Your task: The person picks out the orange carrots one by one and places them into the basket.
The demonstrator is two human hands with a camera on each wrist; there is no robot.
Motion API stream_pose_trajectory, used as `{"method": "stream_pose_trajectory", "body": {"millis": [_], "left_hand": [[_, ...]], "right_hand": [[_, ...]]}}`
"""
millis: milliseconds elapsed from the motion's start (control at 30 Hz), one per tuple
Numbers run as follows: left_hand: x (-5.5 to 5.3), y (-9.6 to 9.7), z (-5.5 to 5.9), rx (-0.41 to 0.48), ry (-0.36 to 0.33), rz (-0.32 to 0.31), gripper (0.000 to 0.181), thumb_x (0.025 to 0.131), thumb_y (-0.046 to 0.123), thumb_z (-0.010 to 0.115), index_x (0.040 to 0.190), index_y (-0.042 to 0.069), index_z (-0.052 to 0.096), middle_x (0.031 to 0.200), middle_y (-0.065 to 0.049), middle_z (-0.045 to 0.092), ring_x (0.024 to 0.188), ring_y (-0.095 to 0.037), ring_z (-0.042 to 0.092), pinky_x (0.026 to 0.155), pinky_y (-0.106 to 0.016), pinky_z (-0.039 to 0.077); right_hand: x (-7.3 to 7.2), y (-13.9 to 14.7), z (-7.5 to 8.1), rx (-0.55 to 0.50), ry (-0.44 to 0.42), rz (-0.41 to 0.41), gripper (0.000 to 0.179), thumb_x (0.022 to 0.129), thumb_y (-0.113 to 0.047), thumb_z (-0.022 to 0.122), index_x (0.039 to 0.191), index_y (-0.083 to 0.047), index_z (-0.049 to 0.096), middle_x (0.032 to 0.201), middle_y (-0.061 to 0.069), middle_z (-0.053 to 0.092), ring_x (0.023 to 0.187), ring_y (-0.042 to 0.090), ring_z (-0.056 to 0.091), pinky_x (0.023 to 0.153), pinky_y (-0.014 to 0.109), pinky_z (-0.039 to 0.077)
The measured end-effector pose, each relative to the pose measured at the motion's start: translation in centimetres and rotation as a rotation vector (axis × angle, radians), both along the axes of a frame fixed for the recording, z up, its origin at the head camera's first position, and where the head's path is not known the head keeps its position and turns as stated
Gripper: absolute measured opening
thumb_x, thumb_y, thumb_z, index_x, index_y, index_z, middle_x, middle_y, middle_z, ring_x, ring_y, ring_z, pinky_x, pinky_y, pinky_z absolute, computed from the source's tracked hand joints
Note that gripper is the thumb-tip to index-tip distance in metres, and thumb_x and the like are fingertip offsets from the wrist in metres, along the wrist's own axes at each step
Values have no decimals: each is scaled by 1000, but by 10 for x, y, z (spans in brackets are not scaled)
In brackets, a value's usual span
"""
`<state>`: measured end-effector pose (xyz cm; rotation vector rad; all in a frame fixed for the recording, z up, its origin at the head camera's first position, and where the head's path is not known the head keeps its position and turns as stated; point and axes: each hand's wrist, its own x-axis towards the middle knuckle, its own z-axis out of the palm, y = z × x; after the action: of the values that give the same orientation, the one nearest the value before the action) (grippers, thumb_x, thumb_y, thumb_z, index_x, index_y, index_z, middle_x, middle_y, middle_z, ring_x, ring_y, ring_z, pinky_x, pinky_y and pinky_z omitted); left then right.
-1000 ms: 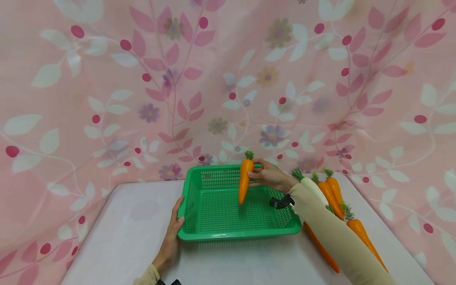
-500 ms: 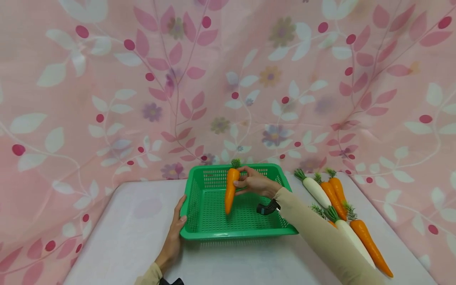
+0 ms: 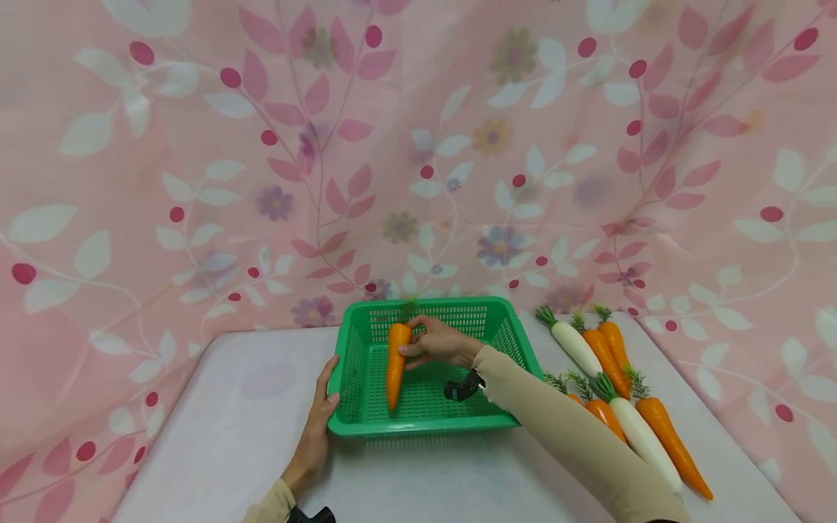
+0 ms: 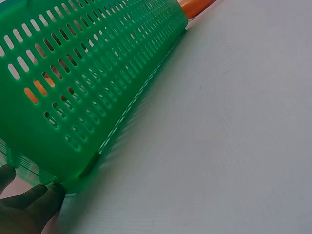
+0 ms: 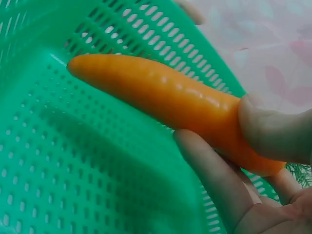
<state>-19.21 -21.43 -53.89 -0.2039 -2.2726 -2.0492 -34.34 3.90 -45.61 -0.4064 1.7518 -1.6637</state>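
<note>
My right hand [image 3: 439,341] pinches an orange carrot [image 3: 396,363] near its leafy top, thumb on one side and fingers on the other. The carrot hangs tip-down inside the green plastic basket [image 3: 431,427], toward its left side. From the right wrist, the carrot [image 5: 151,90] shows above the basket's perforated floor [image 5: 73,156], over a dark shadow. My left hand [image 3: 317,421] holds the basket's left side, thumb and forefinger at the rim. In the left wrist view its fingers [image 4: 44,202] touch the basket's lower corner.
Right of the basket lie several carrots [image 3: 673,439] and two white radishes [image 3: 644,439], leafy tops mostly pointing away. They rest on a table with a whitish cover [image 3: 248,414]. Behind it hangs a pink floral curtain [image 3: 418,145].
My right hand has carried the carrot leftward and lower into the basket. More vegetables at the right show as the sleeve moves off them. The left hand stays at the basket's side.
</note>
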Motion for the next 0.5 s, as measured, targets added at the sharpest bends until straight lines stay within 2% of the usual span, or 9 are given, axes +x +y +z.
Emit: {"method": "stream_pose_trajectory", "body": {"millis": [200,500], "left_hand": [[1,-1,1,-6,-6,-4,60,112,38,27,170,41,12,179,-3,1,158,-36,14,121,-72,11],[-1,0,-1,4,5,-3,60,112,38,27,170,41,13,179,-2,2,157,-35,15,121,-71,11]], "right_hand": [[3,-13,-5,33,12,15,61,100,4,67,150,0,32,126,30,67,108,35,74,104,61,54],[-3,-21,-14,82,49,37,60,97,4,71,147,1,36,124,28,68,105,34,74,101,57,57]]}}
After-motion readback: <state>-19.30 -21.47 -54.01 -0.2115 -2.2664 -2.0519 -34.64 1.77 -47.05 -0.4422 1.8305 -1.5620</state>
